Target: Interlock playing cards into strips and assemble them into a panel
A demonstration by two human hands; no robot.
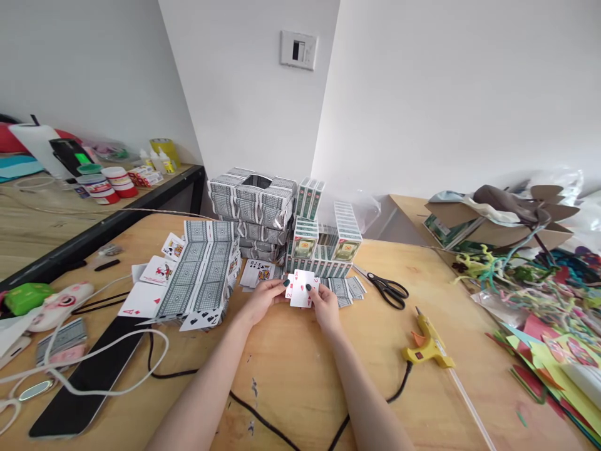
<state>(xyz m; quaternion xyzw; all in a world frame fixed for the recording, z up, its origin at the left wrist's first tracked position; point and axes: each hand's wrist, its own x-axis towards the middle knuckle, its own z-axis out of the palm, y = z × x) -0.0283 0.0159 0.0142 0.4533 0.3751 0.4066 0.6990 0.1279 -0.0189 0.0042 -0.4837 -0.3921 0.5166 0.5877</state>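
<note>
Between my two hands a few playing cards point(302, 289) are held face up, overlapping, with a red ace in front. My left hand point(265, 299) pinches their left side, thumb on top. My right hand point(325, 305) grips the right side, its thumb on the ace. Just beyond lie more loose cards point(346, 289), backs up, and several face-up cards point(257, 274) to the left. Behind them stand stacked green card boxes point(346, 241). On the left is a long folded structure of cards point(201, 269); a taller block built from cards point(253, 203) rises behind it.
A yellow glue gun point(429, 344) with its black cord lies on the right, near black-handled scissors point(387, 289). Coloured paper and pipe cleaners point(526, 275) crowd the right edge. At left are a black phone-like slab point(94, 379), a white cable point(117, 391) and loose cards.
</note>
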